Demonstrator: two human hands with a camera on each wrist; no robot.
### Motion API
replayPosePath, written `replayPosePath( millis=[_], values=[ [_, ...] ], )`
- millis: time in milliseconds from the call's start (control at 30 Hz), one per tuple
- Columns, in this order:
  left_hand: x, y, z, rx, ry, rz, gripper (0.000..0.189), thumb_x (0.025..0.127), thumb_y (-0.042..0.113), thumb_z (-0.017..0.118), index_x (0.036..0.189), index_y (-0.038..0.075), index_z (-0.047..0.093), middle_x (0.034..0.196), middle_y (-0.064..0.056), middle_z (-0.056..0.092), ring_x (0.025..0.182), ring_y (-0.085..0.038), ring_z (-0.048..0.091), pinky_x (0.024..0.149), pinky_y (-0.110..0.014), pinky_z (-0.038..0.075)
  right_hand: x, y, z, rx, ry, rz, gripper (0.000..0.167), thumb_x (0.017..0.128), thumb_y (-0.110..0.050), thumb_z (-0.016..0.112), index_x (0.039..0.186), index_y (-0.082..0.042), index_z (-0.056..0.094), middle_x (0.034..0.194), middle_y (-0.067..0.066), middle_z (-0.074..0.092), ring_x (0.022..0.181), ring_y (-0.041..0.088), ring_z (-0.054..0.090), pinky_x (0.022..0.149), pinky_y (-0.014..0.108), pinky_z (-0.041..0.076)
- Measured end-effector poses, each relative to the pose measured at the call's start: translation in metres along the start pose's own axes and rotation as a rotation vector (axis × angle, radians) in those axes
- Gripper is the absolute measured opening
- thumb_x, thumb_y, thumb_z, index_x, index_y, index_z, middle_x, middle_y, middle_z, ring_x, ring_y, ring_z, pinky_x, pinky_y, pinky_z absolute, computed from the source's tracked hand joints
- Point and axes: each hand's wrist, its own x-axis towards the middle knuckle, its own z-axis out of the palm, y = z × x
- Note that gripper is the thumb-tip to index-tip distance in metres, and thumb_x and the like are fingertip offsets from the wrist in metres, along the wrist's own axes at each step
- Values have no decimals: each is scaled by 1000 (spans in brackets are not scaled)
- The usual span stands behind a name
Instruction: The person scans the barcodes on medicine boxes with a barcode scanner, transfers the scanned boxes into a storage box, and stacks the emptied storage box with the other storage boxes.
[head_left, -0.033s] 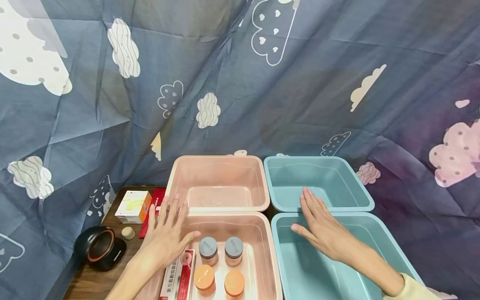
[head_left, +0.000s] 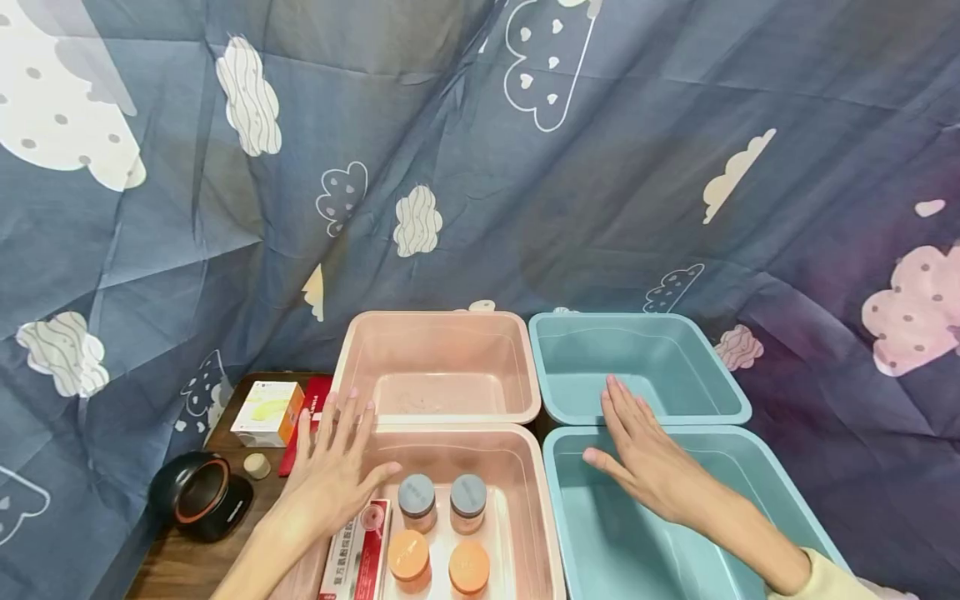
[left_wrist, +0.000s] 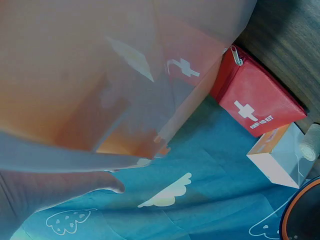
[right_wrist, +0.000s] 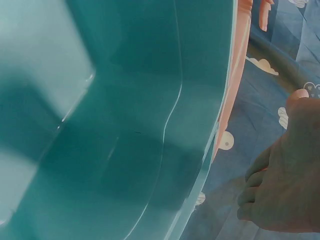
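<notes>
The left hand (head_left: pixel 330 479) is spread flat, thumb held apart, over the left side of the front pink bin (head_left: pixel 517 475); the right hand (head_left: pixel 652 471) has its straight fingers together and its thumb out, over the front blue bin (head_left: pixel 622 550). Both hold nothing (whether either touches a rim, I cannot tell). Inside the front pink bin, two grey-lidded jars (head_left: pixel 417 496) stand behind two orange-lidded jars (head_left: pixel 408 557), and a red-and-white box (head_left: pixel 358 554) lies left of them, near the left hand's wrist.
</notes>
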Motion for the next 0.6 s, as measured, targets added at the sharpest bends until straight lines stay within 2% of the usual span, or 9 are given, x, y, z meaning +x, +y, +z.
replayPosePath(
  millis=[33, 233, 267, 500, 533, 600],
  values=[
    [0, 1, 0, 1, -4, 0, 90, 107, 53, 63, 171, 0, 30, 181, -29, 14, 167, -55, 5, 129, -77, -6, -1, 0, 0, 5, -6, 8, 90, 113, -49, 58, 167, 15, 24, 180, 32, 9, 167, 50, 13, 139, 46, 2],
    [0, 5, 1, 14, -13, 4, 90, 108, 54, 61, 172, 0, 28, 180, -29, 15, 167, -55, 4, 129, -77, -4, -5, 3, -2, 37, -9, 27, 90, 113, -48, 57, 167, 15, 23, 180, 32, 7, 168, 50, 10, 138, 54, 5],
    [0, 5, 1, 13, -9, 6, 90, 108, 54, 61, 172, 0, 28, 180, -29, 15, 167, -55, 4, 129, -77, -4, -4, 3, -3, 41, -6, 25, 89, 113, -47, 57, 167, 15, 22, 180, 32, 6, 167, 51, 10, 137, 58, 7],
    [2, 3, -4, 2, -4, -8, 92, 107, 52, 63, 172, 0, 25, 180, -30, 14, 167, -56, 1, 129, -76, -8, 17, 3, -9, 61, 7, 10, 87, 116, -44, 53, 167, 17, 19, 180, 33, 1, 167, 52, 6, 135, 63, 8],
    [1, 3, -4, 6, 8, 1, 92, 107, 52, 64, 172, -2, 26, 180, -30, 17, 166, -56, 5, 130, -76, -5, 20, 3, -9, 60, 13, 3, 85, 116, -43, 53, 167, 15, 20, 180, 32, 2, 168, 51, 7, 135, 65, 11],
    [-1, 6, -6, -18, 82, 57, 80, 108, 46, 67, 166, -2, 40, 174, -27, 36, 164, -51, 27, 134, -69, 9, 29, 2, -8, 62, 41, -18, 78, 116, -41, 54, 168, 10, 25, 181, 30, 6, 168, 50, 10, 133, 67, 17]
  ],
)
